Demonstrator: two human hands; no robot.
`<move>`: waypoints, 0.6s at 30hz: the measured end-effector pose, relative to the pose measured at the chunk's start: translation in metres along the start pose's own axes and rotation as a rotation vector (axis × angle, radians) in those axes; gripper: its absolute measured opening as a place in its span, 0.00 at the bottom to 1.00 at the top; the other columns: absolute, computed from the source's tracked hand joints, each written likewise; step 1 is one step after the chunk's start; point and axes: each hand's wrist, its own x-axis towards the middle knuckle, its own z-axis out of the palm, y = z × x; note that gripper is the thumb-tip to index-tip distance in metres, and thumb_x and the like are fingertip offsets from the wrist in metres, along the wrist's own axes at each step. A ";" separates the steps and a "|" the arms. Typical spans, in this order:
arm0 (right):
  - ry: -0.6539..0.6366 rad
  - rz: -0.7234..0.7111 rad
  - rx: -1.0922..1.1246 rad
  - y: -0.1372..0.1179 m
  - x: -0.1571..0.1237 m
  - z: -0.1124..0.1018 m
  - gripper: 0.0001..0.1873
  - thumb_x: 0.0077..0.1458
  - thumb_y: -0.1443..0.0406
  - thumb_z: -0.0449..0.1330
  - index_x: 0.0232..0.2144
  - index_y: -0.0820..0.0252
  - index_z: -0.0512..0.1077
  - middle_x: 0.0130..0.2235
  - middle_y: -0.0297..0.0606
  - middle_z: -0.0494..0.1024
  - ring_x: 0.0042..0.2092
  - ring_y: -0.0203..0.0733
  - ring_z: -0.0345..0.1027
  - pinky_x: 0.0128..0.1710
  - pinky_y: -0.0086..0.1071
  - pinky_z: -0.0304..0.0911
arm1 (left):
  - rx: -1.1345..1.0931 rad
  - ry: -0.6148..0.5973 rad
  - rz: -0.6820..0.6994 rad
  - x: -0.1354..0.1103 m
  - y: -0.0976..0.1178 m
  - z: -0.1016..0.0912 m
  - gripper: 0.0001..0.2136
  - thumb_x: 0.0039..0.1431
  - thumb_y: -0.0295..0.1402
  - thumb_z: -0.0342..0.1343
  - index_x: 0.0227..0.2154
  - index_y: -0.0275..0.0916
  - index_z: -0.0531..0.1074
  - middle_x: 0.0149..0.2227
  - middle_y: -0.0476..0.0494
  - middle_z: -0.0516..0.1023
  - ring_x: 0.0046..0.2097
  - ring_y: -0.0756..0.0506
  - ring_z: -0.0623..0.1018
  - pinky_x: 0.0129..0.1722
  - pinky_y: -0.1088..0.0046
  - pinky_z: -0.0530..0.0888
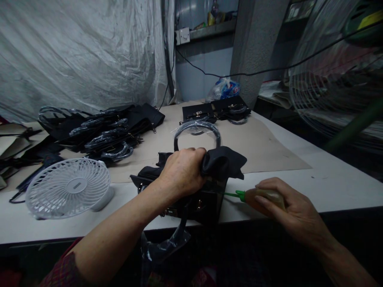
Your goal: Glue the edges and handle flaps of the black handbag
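A black handbag (pixel 206 201) stands at the table's near edge, its plastic-wrapped round handle (pixel 197 129) rising behind. My left hand (pixel 182 171) is closed on the bag's top, gripping folded black material (pixel 223 161). My right hand (pixel 284 209) is wrapped round a small squeeze bottle (pixel 263 199) of amber liquid. The bottle's green nozzle (pixel 231 194) points at the right side of the bag and touches or nearly touches it.
A small white desk fan (pixel 68 187) sits at the left on the white table (pixel 329 187). A heap of black bags with wrapped handles (pixel 101 129) lies behind it, more bags (pixel 218 111) at the back. A large wire fan (pixel 338 87) stands at the right.
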 end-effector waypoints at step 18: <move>-0.008 -0.160 -0.011 -0.007 -0.005 0.005 0.06 0.69 0.59 0.60 0.45 0.52 0.73 0.41 0.37 0.77 0.39 0.45 0.75 0.36 0.36 0.72 | -0.012 0.058 0.052 -0.004 -0.001 0.003 0.06 0.57 0.30 0.62 0.38 0.39 0.74 0.36 0.42 0.80 0.39 0.35 0.81 0.33 0.64 0.72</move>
